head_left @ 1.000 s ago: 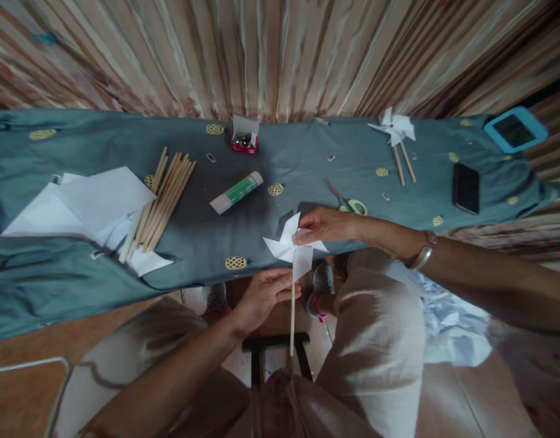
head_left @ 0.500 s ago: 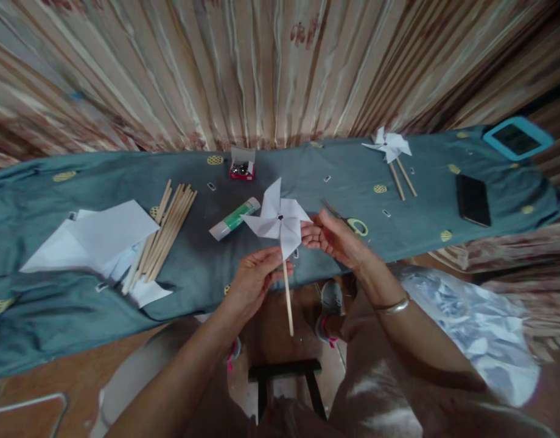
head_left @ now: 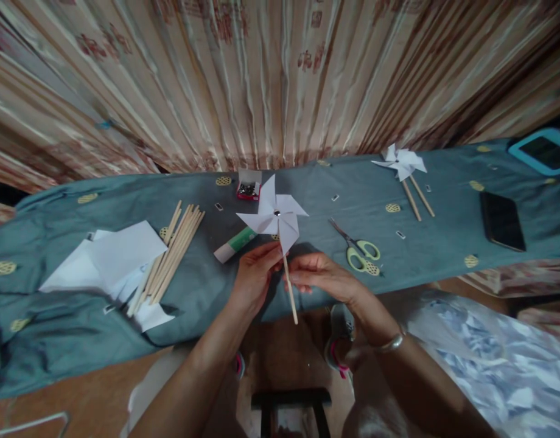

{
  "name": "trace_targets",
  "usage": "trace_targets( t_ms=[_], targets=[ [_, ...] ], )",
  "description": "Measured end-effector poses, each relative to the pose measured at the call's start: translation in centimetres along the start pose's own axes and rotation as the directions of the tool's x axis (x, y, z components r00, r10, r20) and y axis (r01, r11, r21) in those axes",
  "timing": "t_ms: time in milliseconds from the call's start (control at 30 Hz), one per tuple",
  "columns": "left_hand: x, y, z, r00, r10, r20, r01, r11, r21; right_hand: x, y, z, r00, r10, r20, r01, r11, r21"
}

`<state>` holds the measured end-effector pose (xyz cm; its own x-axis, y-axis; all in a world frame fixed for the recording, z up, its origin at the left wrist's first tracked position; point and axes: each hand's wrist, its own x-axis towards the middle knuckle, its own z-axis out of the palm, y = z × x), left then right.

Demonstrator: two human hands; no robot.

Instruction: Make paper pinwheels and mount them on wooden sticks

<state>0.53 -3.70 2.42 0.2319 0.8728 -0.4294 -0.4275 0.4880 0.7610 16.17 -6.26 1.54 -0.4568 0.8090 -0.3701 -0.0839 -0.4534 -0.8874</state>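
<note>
A white paper pinwheel [head_left: 287,226] on a thin wooden stick is held up over the near part of the table, a shiny metal pin at its centre. My left hand [head_left: 257,274] is closed on it just below the blades, at the top of the stick. Lower down, my right hand [head_left: 319,274] has its thumb and fingers closed at the stick. Behind the left-hand blade lies a green-and-white glue stick [head_left: 234,245], partly covered. Scissors with green handles [head_left: 353,245] rest to the right of my right hand.
White paper sheets [head_left: 120,252] and a bundle of wooden sticks [head_left: 177,252] lie on the left. A small red box of pins [head_left: 249,190] stands at the back. Finished pinwheels [head_left: 403,163], a black phone [head_left: 503,220] and a blue-framed device [head_left: 545,152] are on the right.
My right hand has moved from the right-hand blade down to the stick, uncovering the scissors. The left hand keeps its hold below the blades. The camera view has shifted slightly.
</note>
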Motion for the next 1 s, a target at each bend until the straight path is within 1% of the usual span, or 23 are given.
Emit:
trace_targets(
  t_ms=[167,267,400,500,667,733,767,833,867,933,967,1000],
  targets=[
    [0.2,-0.2,0.0,1.000,-0.004,-0.008,0.004,1.000,0.026,0.4,0.3,0.1,1.000,-0.022,-0.005,0.022,0.997,0.071],
    [0.2,-0.3,-0.1,1.000,-0.012,-0.024,0.013,0.999,0.030,0.4,0.3,-0.1,0.999,-0.026,-0.022,0.027,0.996,0.080],
    [0.1,-0.8,0.0,0.999,-0.041,-0.015,0.042,0.997,0.070,0.2,0.4,-0.6,0.997,-0.046,-0.055,0.049,0.997,0.054],
    [0.1,-1.2,0.1,0.999,-0.038,-0.021,0.040,0.994,0.102,0.3,0.6,-0.8,0.995,-0.064,-0.080,0.067,0.997,0.037],
    [-0.1,-1.5,-0.1,0.999,-0.040,-0.035,0.043,0.993,0.106,0.0,0.2,-1.0,0.996,-0.052,-0.079,0.051,0.999,-0.013],
    [-0.1,-1.5,-0.2,0.999,-0.031,-0.031,0.035,0.992,0.121,-0.5,-0.4,-1.5,0.992,-0.054,-0.115,0.050,0.998,-0.036],
    [-0.2,-1.5,-0.2,0.999,-0.023,-0.029,0.027,0.991,0.134,-0.8,-0.7,-1.8,0.986,-0.065,-0.156,0.060,0.998,-0.036],
    [-0.3,-1.5,-0.3,1.000,-0.013,-0.021,0.016,0.987,0.159,-1.4,-1.2,-2.8,0.949,-0.114,-0.293,0.115,0.993,-0.012],
    [-0.5,-1.4,-0.2,1.000,-0.018,-0.014,0.020,0.986,0.168,-1.6,-1.4,-3.3,0.915,-0.143,-0.376,0.160,0.987,0.016],
    [-0.7,-1.4,-0.2,0.999,-0.049,0.008,0.046,0.983,0.180,-1.7,-1.7,-4.3,0.822,-0.197,-0.534,0.276,0.958,0.072],
    [-0.8,-1.4,-0.1,0.997,-0.068,0.022,0.062,0.980,0.187,-1.6,-1.7,-4.6,0.762,-0.227,-0.606,0.341,0.937,0.078],
    [-0.9,-1.4,-0.1,0.996,-0.084,0.035,0.076,0.978,0.196,-1.4,-1.7,-4.9,0.712,-0.252,-0.656,0.387,0.920,0.067]
  ],
)
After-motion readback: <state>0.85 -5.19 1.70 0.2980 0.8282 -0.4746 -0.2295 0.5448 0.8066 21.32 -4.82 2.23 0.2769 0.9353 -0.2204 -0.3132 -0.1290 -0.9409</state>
